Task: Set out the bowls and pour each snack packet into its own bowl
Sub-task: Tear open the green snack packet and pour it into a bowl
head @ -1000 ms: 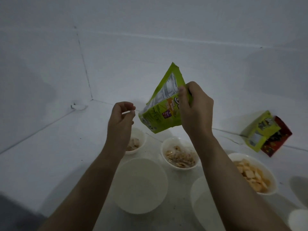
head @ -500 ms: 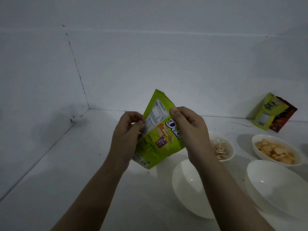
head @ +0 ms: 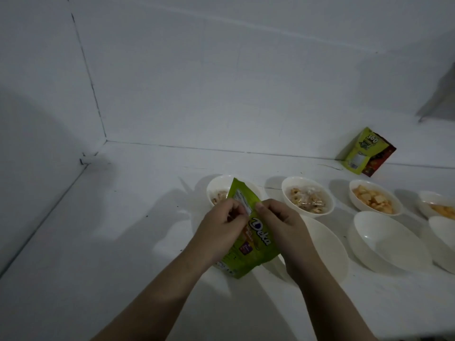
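- White worktop [head: 123,242] running into a white wall corner at the far left, dim light.
- Left hand [head: 219,232]: fingers curled, grip pinching the top edge of the green snack packet [head: 248,252] on its left side.
- Green snack packet held upright-ish, tilted, between both hands over the worktop; white "Deka" lettering on the front, nutrition panel visible near the top. Its upper corner overlaps the far-left bowl in view.
- Far-left bowl [head: 216,187]: small, white, pale snack pieces inside, partly hidden behind the packet.
- Right hand [head: 283,227]: grip also clenched on the packet's top edge, thumb just beside the left hand's fingers.
- Empty bowl [head: 327,247] directly behind the right hand and forearm, mostly covered by them, white.
- Second filled bowl [head: 307,196] in the back row, holds light brown mixed pieces.
- Third filled bowl [head: 375,198] holds orange-yellow square crackers.
- Large empty bowl [head: 386,239] in front of it, near the row of filled ones.
- Two packets [head: 366,151] lean against the back wall, well apart from the bowls: green one in front, dark red one behind, touching.
- Right-edge bowl [head: 438,204] with yellowish snack, cut off by the frame; another white bowl [head: 443,242] in front of it, contents can't be told.
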The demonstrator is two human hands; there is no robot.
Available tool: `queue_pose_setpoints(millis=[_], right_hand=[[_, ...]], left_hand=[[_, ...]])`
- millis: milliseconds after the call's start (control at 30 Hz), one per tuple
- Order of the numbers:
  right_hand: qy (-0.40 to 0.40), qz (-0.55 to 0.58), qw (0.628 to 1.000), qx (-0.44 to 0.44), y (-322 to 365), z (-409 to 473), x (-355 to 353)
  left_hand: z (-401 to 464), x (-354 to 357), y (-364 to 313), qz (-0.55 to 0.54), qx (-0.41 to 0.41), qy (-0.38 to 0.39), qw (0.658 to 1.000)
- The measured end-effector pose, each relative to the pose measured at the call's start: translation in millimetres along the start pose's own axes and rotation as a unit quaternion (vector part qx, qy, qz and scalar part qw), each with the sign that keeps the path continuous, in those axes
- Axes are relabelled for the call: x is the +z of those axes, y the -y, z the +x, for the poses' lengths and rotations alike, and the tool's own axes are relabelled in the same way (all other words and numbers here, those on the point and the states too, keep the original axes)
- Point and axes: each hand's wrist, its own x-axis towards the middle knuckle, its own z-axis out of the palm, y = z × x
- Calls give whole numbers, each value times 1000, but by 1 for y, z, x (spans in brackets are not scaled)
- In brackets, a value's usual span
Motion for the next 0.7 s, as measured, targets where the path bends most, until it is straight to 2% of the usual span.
queue_pose_setpoints(millis=[133, 267, 367, 500, 700], right_hand=[[5, -3, 999, 51, -4, -2, 2], [46, 121, 975, 182, -2, 3, -3], [99, 137, 968, 183, -3, 4, -4], [106, 140, 970, 166, -5, 4, 4], [116, 67, 982, 137, -6, 0, 4]], left_hand=[[2, 0, 2, 17, -18, 25, 999], [10, -8, 3, 18, -19, 25, 999], [14, -9, 3, -7, -24, 43, 999], [14, -7, 0, -92, -57, 67, 992], [11, -12, 0, -71, -45, 74, 994]])
